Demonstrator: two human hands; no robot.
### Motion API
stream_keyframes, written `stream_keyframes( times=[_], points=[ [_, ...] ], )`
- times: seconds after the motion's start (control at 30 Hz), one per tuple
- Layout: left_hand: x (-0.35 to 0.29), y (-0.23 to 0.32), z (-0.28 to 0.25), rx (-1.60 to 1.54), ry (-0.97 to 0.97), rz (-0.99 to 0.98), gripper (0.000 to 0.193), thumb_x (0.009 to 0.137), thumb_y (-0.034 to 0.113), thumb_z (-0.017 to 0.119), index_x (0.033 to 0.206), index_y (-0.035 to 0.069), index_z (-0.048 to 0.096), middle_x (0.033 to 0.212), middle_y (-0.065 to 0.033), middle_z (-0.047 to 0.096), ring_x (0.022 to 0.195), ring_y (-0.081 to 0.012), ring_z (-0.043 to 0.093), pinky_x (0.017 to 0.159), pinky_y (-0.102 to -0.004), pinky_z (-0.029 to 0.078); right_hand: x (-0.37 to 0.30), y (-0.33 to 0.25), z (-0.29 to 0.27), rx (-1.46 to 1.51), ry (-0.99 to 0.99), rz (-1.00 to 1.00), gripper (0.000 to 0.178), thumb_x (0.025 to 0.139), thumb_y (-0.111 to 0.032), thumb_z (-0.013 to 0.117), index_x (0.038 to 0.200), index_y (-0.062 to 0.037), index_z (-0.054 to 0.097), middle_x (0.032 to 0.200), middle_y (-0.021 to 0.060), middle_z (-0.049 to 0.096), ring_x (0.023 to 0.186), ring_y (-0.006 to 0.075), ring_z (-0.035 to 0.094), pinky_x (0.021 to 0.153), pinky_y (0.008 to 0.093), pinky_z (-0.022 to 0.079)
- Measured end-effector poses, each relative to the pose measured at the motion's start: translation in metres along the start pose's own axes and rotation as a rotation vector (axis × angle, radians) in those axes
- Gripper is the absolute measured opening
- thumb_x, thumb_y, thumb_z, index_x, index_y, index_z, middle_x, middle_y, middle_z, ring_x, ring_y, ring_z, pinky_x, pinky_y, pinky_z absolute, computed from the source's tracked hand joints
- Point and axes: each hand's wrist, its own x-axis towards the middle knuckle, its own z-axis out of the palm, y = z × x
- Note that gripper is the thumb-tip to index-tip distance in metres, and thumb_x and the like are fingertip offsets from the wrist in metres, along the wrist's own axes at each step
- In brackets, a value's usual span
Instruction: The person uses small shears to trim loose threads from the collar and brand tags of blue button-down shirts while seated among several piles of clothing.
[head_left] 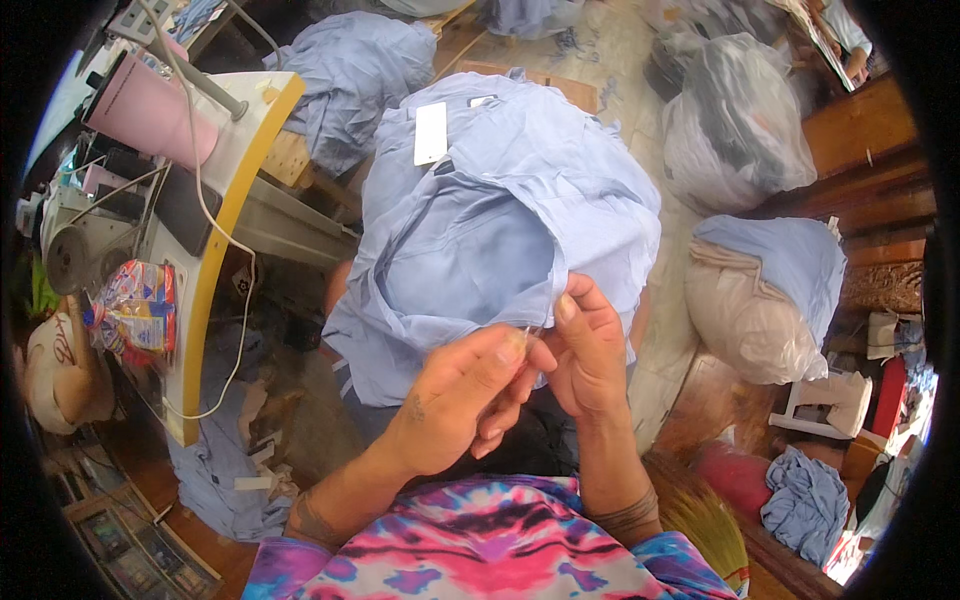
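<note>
A light-blue garment (610, 200) lies bunched across my lap, its round opening turned toward me and the inside fabric showing. A blank-looking white hang tag (431, 134) rests on its far side. My right hand (588, 350) pinches the near right edge of that opening between thumb and fingers. Close beside it, my left hand (462, 392) is closed, thumb against forefinger. A small thin clear or pale bit shows at the left fingertips, too small to name. The two hands' fingertips nearly meet at the garment's edge.
At left stands a yellow-edged table (240, 190) with a pink tumbler (150, 110), a dark phone (188, 212), a cable and a colourful packet (138, 305). Blue cloth (355, 75) is heaped beyond it. Bagged garments (735, 120) and a folded bundle (760, 300) sit at right, near a straw broom (705, 510).
</note>
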Motion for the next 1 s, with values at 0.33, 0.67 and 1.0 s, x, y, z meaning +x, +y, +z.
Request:
stream_keyframes(
  times=[0.33,0.67,1.0],
  points=[
    [-0.009,-0.002,0.002,-0.018,0.023,0.056,0.036,0.109,0.033,0.053,0.12,-0.002,0.057,0.08,-0.0017,0.051,0.049,-0.0038,0.039,0.041,-0.0198,0.034,-0.005,0.004,0.011,-0.034,0.057,-0.041,0.017,0.102,-0.011,0.066,0.116,-0.0015,0.061,0.103,0.0091,0.07,0.088,0.0157,0.069,0.079,0.0302,0.056],
    [0.007,-0.008,-0.013,0.723,0.401,0.7,0.022,0.087,0.002,0.081,0.106,0.003,0.07,0.084,0.0027,0.054,0.071,-0.0032,0.045,0.061,-0.019,0.034,-0.015,0.004,0.038,-0.235,0.174,-0.073,0.014,0.099,-0.01,0.072,0.106,0.0,0.065,0.095,0.0058,0.07,0.085,0.0119,0.064,0.079,0.0284,0.052],
    [0.012,-0.01,-0.025,0.624,0.371,0.625,0.019,0.091,0.004,0.078,0.108,0.001,0.07,0.1,-0.0018,0.067,0.076,-0.0025,0.054,0.065,-0.018,0.042,-0.014,0.007,0.05,-0.304,0.237,-0.17,0.02,0.098,-0.007,0.072,0.114,0.0018,0.066,0.092,0.007,0.069,0.083,0.0128,0.064,0.076,0.0258,0.051]
  ],
)
